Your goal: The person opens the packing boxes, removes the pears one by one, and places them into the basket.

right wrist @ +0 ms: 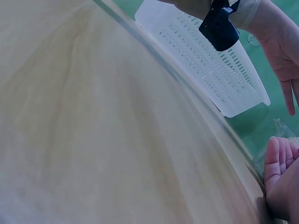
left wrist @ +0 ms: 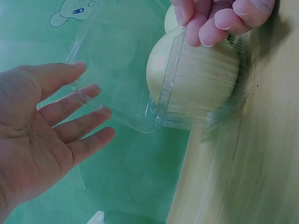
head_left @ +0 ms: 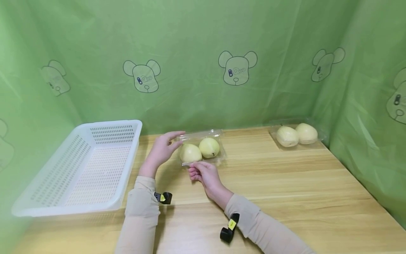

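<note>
A clear plastic clamshell box (head_left: 216, 133) with its lid raised stands at the table's far middle. Two pale yellow pears, a left one (head_left: 190, 153) and a right one (head_left: 209, 147), sit in it. My right hand (head_left: 207, 176) pinches the box's near rim between thumb and curled fingers. At the left end of the raised lid (left wrist: 124, 122) is my left hand (left wrist: 51, 109), its fingers spread and nearly straight, fingertips right at the lid's edge. In the right wrist view the box (right wrist: 279, 128) is mostly hidden behind the right hand.
On the left stands a white perforated plastic basket (head_left: 134, 155). Another clear box (head_left: 272, 132) with two pears (head_left: 296, 135) lies at the far right corner. Green curtains (head_left: 190, 98) with bear-head drawings enclose the wooden table (head_left: 285, 197) at the back and sides.
</note>
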The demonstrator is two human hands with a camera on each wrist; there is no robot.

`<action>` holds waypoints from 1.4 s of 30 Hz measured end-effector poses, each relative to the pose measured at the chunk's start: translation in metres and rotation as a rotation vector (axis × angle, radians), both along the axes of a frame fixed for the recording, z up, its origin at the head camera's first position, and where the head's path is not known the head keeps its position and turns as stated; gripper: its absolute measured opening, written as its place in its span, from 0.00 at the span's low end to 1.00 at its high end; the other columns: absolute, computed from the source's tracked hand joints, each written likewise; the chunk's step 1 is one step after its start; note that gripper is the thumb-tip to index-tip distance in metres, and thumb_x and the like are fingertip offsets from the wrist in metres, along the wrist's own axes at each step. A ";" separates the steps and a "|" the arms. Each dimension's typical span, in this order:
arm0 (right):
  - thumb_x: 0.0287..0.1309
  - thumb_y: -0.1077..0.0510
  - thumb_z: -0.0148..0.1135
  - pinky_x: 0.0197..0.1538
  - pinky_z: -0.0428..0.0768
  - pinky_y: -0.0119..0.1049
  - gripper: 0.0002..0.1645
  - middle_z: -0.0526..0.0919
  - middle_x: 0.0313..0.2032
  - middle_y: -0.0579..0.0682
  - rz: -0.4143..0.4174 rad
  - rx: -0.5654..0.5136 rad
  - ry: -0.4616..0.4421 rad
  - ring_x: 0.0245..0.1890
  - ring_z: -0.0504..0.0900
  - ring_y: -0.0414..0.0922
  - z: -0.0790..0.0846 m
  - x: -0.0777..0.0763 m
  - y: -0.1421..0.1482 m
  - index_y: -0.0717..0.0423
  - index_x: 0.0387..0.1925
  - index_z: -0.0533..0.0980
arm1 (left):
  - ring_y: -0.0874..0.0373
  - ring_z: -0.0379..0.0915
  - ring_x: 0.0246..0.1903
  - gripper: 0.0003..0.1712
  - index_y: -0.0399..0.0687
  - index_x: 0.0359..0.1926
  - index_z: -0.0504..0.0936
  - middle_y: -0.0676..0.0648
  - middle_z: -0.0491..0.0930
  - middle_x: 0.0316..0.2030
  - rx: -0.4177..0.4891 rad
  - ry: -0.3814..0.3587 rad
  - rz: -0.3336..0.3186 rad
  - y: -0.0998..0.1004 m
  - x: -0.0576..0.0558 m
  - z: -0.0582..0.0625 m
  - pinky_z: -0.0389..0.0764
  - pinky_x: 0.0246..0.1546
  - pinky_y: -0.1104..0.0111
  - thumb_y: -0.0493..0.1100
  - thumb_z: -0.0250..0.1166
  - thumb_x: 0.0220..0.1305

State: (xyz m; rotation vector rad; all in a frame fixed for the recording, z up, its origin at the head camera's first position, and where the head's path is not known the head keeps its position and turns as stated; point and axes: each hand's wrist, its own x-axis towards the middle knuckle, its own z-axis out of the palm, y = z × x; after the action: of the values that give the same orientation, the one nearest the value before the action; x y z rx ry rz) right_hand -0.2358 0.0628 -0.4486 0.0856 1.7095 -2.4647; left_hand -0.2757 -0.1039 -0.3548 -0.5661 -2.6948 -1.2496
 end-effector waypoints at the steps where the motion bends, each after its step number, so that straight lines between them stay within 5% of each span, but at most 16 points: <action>1: 0.65 0.65 0.53 0.27 0.81 0.27 0.18 0.83 0.22 0.48 0.001 0.002 -0.001 0.20 0.78 0.38 0.000 0.000 0.000 0.82 0.44 0.74 | 0.44 0.68 0.65 0.23 0.47 0.63 0.75 0.42 0.74 0.64 0.007 -0.009 0.005 0.000 0.000 0.000 0.71 0.66 0.50 0.41 0.60 0.68; 42: 0.69 0.59 0.50 0.29 0.82 0.30 0.18 0.83 0.23 0.49 0.057 0.000 -0.055 0.22 0.79 0.40 0.003 0.004 -0.001 0.73 0.38 0.77 | 0.38 0.63 0.67 0.36 0.47 0.73 0.58 0.38 0.61 0.72 0.241 -0.098 0.116 0.000 -0.013 -0.024 0.70 0.66 0.49 0.42 0.60 0.67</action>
State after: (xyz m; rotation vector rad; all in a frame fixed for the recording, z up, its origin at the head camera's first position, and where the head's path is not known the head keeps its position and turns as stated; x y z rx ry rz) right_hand -0.2318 0.0620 -0.4457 0.1022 1.6661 -2.3985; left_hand -0.2887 -0.1042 -0.3786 -0.3221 -2.5553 -1.5758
